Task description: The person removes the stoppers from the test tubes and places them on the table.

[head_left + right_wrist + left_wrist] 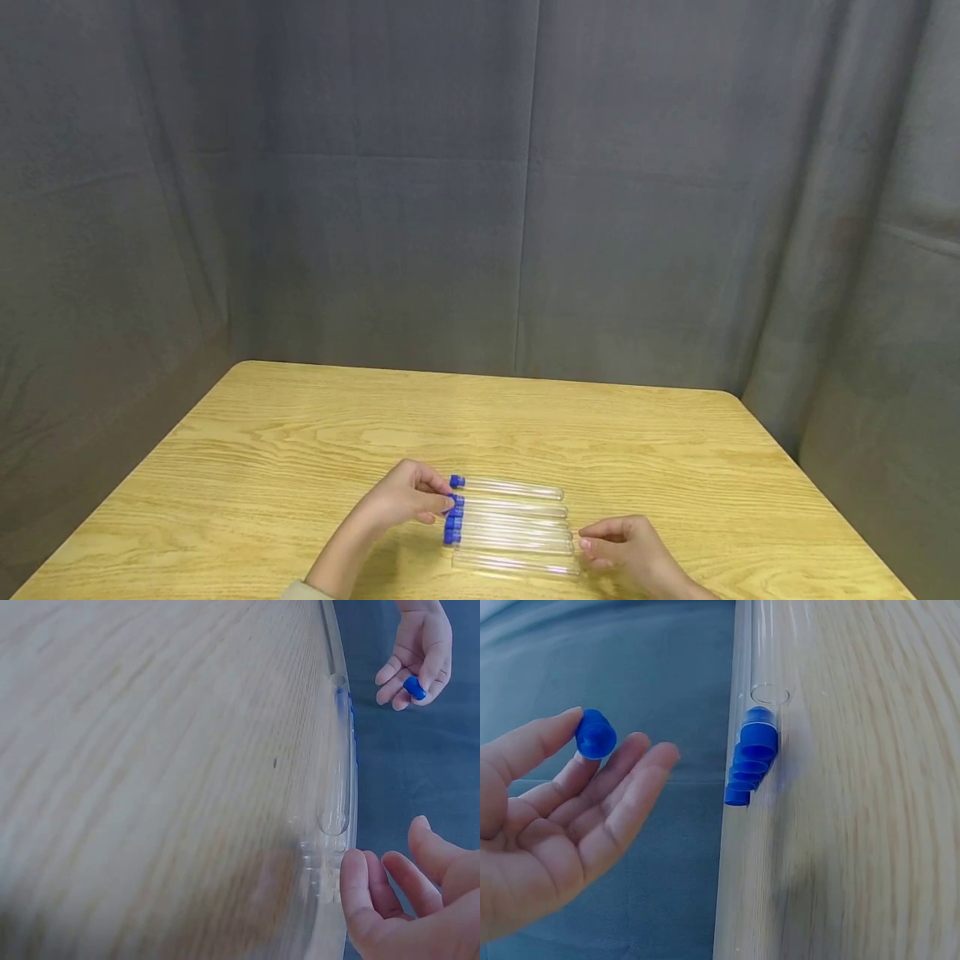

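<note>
A person pinches a loose blue cap (596, 736) between thumb and finger of the left hand (408, 497), the other fingers spread loosely away from it, beside a row of clear test tubes lying flat on a wood-grain tabletop (300, 433). The right hand (628, 546) is at the opposite side of the row, just beside the rounded ends, its grip empty, thumb apart from lightly bent fingers; whether a fingertip touches the glassy ends cannot be told. The two hands are well apart, with the row between them.

Nearest the person lies an uncapped test tube (515, 564), its open mouth toward the left hand and its closed end toward the right. Beyond it, roughly parallel, lie several capped test tubes (513, 487), their blue tops lined up at the left; the farthest is set slightly off from its neighbor. In the left wrist view, the pinched cap appears clear of those on the row. A pale sleeve (302, 592) shows at the left forearm. Dark gray fabric (375, 208) hangs behind the tabletop and along both sides, its vertical seam near the middle.
</note>
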### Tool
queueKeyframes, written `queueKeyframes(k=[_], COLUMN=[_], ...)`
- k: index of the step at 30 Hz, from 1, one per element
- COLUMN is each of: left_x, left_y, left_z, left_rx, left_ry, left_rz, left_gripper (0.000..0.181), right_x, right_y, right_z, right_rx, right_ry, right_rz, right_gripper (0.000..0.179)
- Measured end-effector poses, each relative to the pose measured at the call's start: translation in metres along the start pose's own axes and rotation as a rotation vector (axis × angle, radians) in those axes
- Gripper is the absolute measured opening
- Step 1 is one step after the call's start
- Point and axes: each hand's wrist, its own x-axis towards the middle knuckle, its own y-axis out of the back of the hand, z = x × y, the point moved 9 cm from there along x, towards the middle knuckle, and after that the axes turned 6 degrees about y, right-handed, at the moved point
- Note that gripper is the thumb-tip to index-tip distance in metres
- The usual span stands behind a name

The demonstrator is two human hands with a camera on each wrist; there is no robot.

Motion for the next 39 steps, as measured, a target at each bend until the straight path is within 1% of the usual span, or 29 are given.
queueKeyframes(k=[3, 7, 9, 13, 16, 20, 23, 27, 32, 39], left_x=[-0.001, -0.001, -0.001, -0.002, -0.003, -0.005, -0.006, -0.006, -0.006, -0.005], left_y=[0.001, 0.0, 0.0, 0.0, 0.0, 0.002, 0.001, 0.001, -0.001, -0.003], left_z=[0.0, 0.001, 0.001, 0.002, 0.0, -0.004, -0.007, -0.012, -0.019, -0.022], left_rx=[0.056, 0.1, 0.116, 0.152, 0.164, 0.173, 0.186, 0.177, 0.148, 0.177], left_ry=[-0.009, -0.022, -0.031, -0.033, -0.007, 0.033, 0.045, 0.068, 0.116, 0.114], left_rz=[0.018, 0.03, 0.03, 0.043, 0.061, 0.085, 0.094, 0.097, 0.1, 0.097], left_gripper=[0.013, 0.013, 0.013, 0.015, 0.013, 0.012, 0.011, 0.011, 0.01, 0.011], right_x=[-0.001, -0.001, -0.002, -0.003, -0.004, -0.004, -0.004, -0.004, -0.004, -0.003], right_y=[0.001, 0.0, 0.001, 0.002, 0.002, 0.0, -0.002, -0.004, -0.005, -0.005], right_z=[0.001, 0.002, 0.002, 0.005, 0.006, 0.005, 0.004, 0.003, 0.003, 0.008], right_rx=[0.016, 0.044, 0.05, 0.051, 0.065, 0.113, 0.155, 0.188, 0.198, 0.188], right_ry=[-0.018, -0.004, -0.011, -0.058, -0.078, -0.068, -0.052, -0.039, -0.044, -0.062], right_rz=[0.004, -0.01, -0.012, -0.001, 0.001, -0.022, -0.044, -0.059, -0.066, -0.069], right_gripper=[0.038, 0.039, 0.039, 0.038, 0.038, 0.037, 0.039, 0.04, 0.04, 0.037])
